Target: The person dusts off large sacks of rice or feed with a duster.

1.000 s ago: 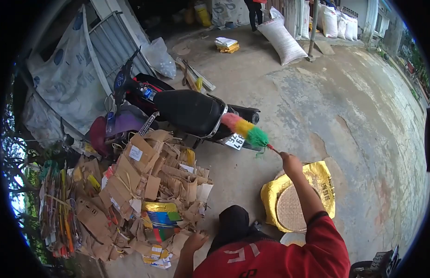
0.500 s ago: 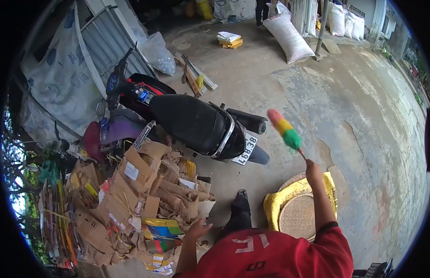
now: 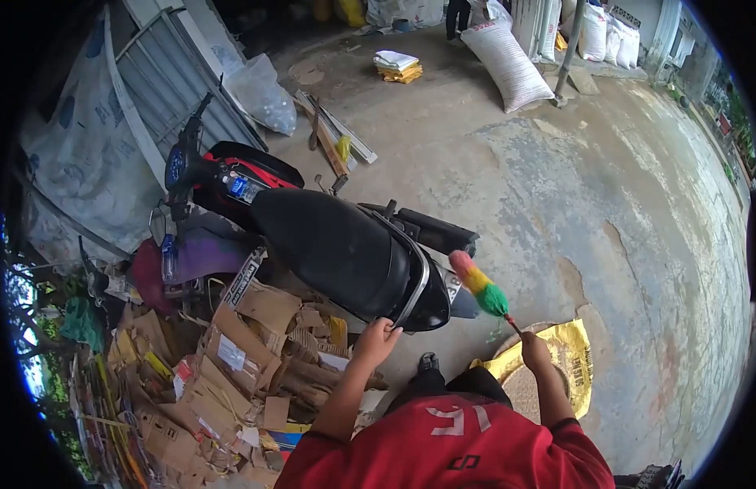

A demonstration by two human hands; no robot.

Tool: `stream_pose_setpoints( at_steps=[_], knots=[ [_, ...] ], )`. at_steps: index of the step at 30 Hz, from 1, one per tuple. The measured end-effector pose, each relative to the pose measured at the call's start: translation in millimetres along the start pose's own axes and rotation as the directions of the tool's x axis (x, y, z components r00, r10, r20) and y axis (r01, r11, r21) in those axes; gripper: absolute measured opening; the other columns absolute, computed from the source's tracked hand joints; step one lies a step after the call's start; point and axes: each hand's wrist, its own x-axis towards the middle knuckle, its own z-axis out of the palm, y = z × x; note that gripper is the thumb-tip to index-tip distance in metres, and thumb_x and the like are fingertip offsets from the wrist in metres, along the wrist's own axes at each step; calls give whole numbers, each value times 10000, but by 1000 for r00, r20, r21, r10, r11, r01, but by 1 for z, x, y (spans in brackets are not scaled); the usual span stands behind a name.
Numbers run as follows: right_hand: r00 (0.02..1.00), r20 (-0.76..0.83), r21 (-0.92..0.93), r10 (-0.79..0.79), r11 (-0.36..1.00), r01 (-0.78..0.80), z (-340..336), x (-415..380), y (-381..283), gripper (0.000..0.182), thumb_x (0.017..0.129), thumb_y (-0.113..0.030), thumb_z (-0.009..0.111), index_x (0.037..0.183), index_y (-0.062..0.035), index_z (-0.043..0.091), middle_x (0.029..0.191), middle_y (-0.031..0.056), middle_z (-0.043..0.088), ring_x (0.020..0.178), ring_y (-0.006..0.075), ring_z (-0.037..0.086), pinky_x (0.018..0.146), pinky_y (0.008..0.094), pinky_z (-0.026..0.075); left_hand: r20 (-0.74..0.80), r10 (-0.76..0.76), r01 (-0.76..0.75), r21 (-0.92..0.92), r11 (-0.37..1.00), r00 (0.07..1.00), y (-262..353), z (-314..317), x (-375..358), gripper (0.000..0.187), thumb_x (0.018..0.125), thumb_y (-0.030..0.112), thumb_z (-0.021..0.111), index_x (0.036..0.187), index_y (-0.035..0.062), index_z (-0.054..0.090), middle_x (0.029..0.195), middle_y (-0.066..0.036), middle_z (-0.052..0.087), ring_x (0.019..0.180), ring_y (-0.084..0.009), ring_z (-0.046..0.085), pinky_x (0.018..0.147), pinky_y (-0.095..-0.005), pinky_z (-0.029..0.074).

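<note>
While the motorbike [image 3: 329, 244] stands beside the cardboard heap [image 3: 231, 367], we see our left hand [image 3: 378, 338] gripping its rear rail, our right hand [image 3: 534, 352] clamped on the duster [image 3: 478, 284] at its tail.

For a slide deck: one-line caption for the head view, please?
Left hand on a motorbike's rear rail, right hand holding a multicoloured duster beside it.

I stand on a cracked concrete floor [image 3: 606, 187]. On it rest a motorbike [image 3: 329, 244], a cardboard heap [image 3: 231, 367], a yellow sack [image 3: 569, 359] and white sacks [image 3: 508, 61].
</note>
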Motion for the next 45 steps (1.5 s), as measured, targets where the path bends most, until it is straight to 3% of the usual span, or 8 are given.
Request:
stream_pose_setpoints(
  at_steps=[7,17,23,30,34,38,43,45],
  knots=[
    [968,-164,387,-187,891,238,-15,16,-58,196,833,-101,471,965,14,560,768,228,575,743,379,564,635,368,447,-189,233,-176,278,944,954,24,26,25,370,753,284,596,1012,41,493,947,-163,549,839,-335,553,699,-410,460],
    [592,135,-288,-794,540,791,-95,143,-166,216,752,-134,463,919,-146,599,738,96,598,656,280,589,556,387,468,-249,142,-45,358,933,958,22,46,31,267,793,235,545,953,24,513,905,-147,520,794,-332,551,661,-403,458],
    [794,6,-340,-608,745,574,-80,242,-236,209,819,-173,448,976,-109,571,767,146,600,721,351,574,614,433,455,-457,-11,157,281,947,889,45,56,33,274,806,312,528,814,40,563,848,-121,520,753,-295,561,631,-381,467],
    [147,452,-200,-880,60,978,-83,252,-265,164,808,-224,491,925,-161,587,717,83,605,680,265,601,585,375,478,-630,-178,355,168,920,756,59,67,42,370,786,401,530,716,43,589,780,-105,535,730,-284,563,621,-377,460],
    [547,195,-380,-814,451,807,-61,311,-348,134,798,-103,426,860,-86,543,787,167,599,732,317,597,617,429,474,-651,-273,385,31,922,708,64,67,41,372,750,418,570,704,50,600,781,-95,539,720,-280,560,612,-376,451],
    [590,167,-411,-790,488,770,-45,311,-392,113,780,-95,443,853,-83,529,796,166,596,730,330,592,628,429,473,-664,-261,326,-27,945,701,46,74,43,368,730,425,590,713,58,612,764,-90,541,713,-277,557,608,-372,447],
    [-55,472,-186,-880,-160,969,-33,277,-381,204,741,-73,482,941,-103,512,802,136,598,739,316,594,653,429,468,-609,-312,341,-71,937,730,51,62,41,388,724,446,586,708,59,612,760,-86,553,721,-273,560,609,-368,448],
    [65,493,-263,-868,-78,962,-23,294,-391,200,754,-80,465,948,-99,512,805,138,599,745,314,594,654,430,467,-597,-293,324,-57,944,747,48,59,41,400,726,456,579,703,58,608,766,-87,555,724,-271,562,608,-371,448]
  ],
)
